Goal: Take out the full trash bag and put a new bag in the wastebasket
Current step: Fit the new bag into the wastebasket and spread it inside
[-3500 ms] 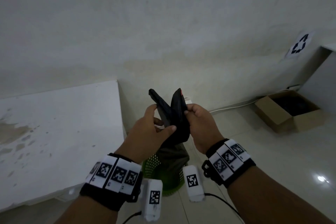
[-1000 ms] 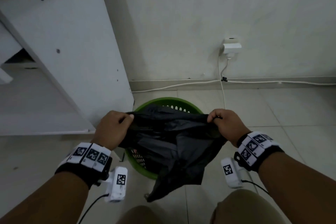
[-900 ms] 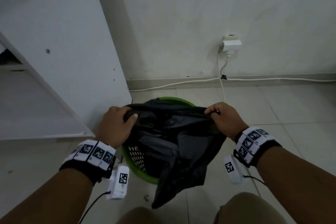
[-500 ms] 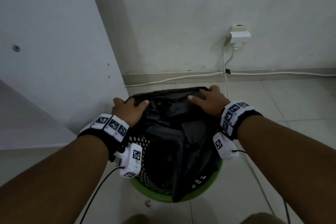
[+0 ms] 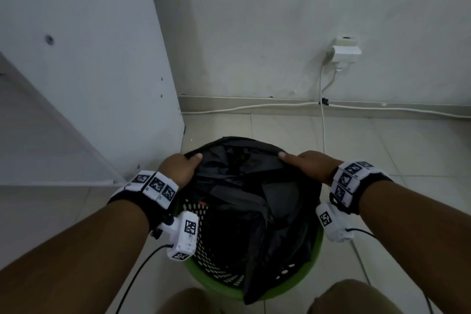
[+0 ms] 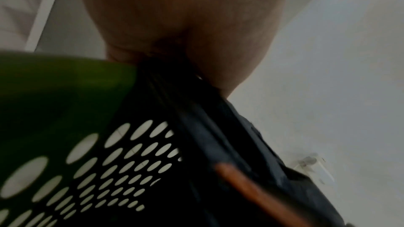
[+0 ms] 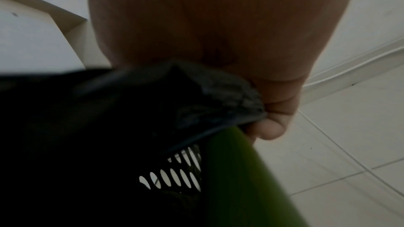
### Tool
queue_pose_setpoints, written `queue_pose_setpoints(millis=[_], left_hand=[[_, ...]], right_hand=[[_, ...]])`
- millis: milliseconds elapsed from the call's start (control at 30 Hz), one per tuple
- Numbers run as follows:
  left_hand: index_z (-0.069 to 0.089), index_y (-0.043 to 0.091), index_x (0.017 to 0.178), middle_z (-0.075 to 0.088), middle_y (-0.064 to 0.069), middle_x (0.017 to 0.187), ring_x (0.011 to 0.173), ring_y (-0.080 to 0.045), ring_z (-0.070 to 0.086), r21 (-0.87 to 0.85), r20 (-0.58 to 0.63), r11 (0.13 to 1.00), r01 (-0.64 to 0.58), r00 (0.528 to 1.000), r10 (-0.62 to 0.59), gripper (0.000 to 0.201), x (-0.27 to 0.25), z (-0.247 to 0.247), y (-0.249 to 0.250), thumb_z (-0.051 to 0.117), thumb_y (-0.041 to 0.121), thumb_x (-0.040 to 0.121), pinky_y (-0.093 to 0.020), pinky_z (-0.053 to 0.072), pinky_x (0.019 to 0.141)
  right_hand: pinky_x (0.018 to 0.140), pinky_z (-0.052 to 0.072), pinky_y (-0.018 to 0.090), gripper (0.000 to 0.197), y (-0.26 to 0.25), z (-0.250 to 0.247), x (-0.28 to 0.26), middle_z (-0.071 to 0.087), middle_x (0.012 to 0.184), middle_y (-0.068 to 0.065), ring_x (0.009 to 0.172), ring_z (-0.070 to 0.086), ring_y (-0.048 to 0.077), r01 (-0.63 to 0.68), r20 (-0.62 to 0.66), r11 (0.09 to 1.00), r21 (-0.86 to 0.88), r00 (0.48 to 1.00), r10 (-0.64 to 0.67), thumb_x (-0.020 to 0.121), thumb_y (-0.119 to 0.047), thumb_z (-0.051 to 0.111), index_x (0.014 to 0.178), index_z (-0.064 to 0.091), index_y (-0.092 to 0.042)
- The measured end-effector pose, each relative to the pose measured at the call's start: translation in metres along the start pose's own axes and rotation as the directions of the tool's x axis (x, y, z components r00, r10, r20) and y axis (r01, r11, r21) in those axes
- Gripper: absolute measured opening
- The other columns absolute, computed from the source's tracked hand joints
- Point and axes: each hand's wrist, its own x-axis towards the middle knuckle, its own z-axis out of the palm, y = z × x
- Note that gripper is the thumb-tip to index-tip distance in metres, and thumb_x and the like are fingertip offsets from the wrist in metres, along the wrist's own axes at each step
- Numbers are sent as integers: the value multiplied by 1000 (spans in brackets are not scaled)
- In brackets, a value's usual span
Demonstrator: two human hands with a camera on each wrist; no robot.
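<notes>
My left grip (image 5: 178,169) and right grip (image 5: 309,167) each pinch the black bag (image 5: 244,186) over the green wastebasket's (image 5: 277,288) far rim; both closed on it.

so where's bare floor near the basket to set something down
Bare tile lies right of the green wastebasket, beyond the right hand. Tile between basket and wall holds a white cable. Left is crowded by the white cabinet panel.
</notes>
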Motion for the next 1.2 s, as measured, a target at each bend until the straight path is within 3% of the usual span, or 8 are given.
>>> queue_pose_setpoints(millis=[100,233,467,600,700,867,1100,1200], left_hand=[[57,7,129,63,-16,125,114,-34,62,-42,-166,992,-123,980,114,64,5,0,-8,67,54,86,-33,50,89],[41,19,148,56,-5,142,121,-24,58,-126,-50,977,-174,984,169,108,20,-7,-11,75,74,61,-36,47,106],[58,10,136,62,-15,135,111,-29,63,24,304,989,145,942,-145,100,16,-12,4,55,85,70,-35,48,101],[67,7,124,70,-14,120,96,-27,68,-24,264,986,163,953,-151,97,5,-13,-15,63,84,66,-33,54,85],[74,10,97,76,-6,96,86,-24,71,-94,135,996,-1,991,14,83,-11,-8,-35,74,82,54,-30,56,80],[46,13,135,58,-2,124,106,-19,59,-238,-202,962,-134,976,86,95,-47,9,-58,93,47,60,-32,50,92],[38,34,149,54,13,137,119,-12,56,-268,-203,932,-242,960,191,95,-85,39,-75,85,53,68,-35,45,104],[39,27,151,56,2,141,123,-18,55,-280,-219,925,-257,955,199,82,-92,45,-80,81,29,80,-30,42,101]], right_hand=[[83,47,30,74,-1,-6,1,67,114,10,98,63,23,143,-121,986,83,984,-132,83,-74,48,115,70,-11],[84,51,30,100,-12,-14,11,67,116,12,99,66,21,222,-221,952,208,959,-176,51,-96,51,108,70,-16],[109,38,40,97,-17,-10,14,49,146,17,129,50,33,-134,58,990,-33,989,136,77,-83,43,138,51,-8],[60,50,27,78,1,-14,-2,63,118,12,87,64,25,-182,149,983,-4,972,180,78,-75,55,115,60,-7],[53,47,25,65,27,-8,-12,69,90,6,70,63,18,-104,181,994,24,979,98,73,-68,69,106,67,-11],[67,58,37,49,56,22,-30,71,102,8,87,69,26,29,-48,899,436,999,-9,77,-42,80,117,60,-21],[78,46,31,40,67,60,-58,68,90,3,95,65,26,81,-430,990,117,903,-23,85,-49,68,94,72,-10],[75,47,31,33,69,68,-65,70,80,4,86,67,26,113,-521,980,161,854,-13,86,-43,68,85,73,-10]])
